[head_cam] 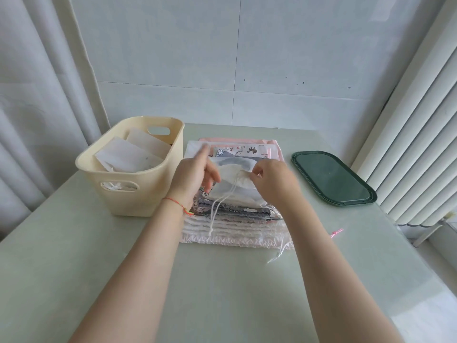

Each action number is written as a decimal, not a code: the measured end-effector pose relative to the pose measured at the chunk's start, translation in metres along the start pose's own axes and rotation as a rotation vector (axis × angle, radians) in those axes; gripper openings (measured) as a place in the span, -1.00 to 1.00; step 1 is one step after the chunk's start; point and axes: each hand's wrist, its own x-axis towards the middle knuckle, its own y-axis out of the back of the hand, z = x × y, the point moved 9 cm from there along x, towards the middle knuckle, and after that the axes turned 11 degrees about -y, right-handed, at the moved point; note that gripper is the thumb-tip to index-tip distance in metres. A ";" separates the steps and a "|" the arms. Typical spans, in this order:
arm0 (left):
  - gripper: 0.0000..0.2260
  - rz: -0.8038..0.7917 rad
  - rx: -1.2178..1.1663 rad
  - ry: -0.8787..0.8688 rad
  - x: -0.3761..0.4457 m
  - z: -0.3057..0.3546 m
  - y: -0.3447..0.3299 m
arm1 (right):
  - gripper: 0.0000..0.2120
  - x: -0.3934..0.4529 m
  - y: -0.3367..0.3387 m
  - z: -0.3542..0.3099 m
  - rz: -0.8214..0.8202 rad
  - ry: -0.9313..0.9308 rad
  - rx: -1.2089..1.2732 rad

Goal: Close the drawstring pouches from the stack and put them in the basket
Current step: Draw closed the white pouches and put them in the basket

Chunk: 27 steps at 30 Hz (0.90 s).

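Hands meet above pouch stack (237,219) at surface (222,293) centre: right hand (274,181) pinches white pouch (232,180) at rim, left hand (195,175) grips its opposite edge, index finger extended. Drawstring (214,211) dangles. Cream basket (133,167), holding pouches, at nine o'clock; green lid (332,178) at three.

Pale green table (235,293) bears basket (138,194), pouch stack (237,231), green lid (333,179)

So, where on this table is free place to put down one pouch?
Bare tabletop lies in front of the stack, between the forearms, and left of the basket. A narrower strip runs between stack and green lid. Crowded: the basket touches the stack.
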 end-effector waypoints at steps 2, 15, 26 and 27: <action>-0.62 0.016 0.241 -0.047 0.002 -0.001 0.001 | -0.77 -0.001 0.002 -0.007 -0.010 0.015 0.061; -0.66 0.035 0.176 0.033 0.003 -0.008 -0.008 | -0.84 -0.011 0.002 -0.028 -0.033 0.082 0.028; -0.83 -0.008 -0.035 -0.115 -0.001 0.001 -0.021 | -0.81 -0.013 -0.013 -0.033 -0.191 0.067 0.071; -0.85 0.020 -0.019 -0.115 -0.002 -0.001 -0.018 | -0.81 -0.014 -0.014 -0.035 -0.212 0.078 0.085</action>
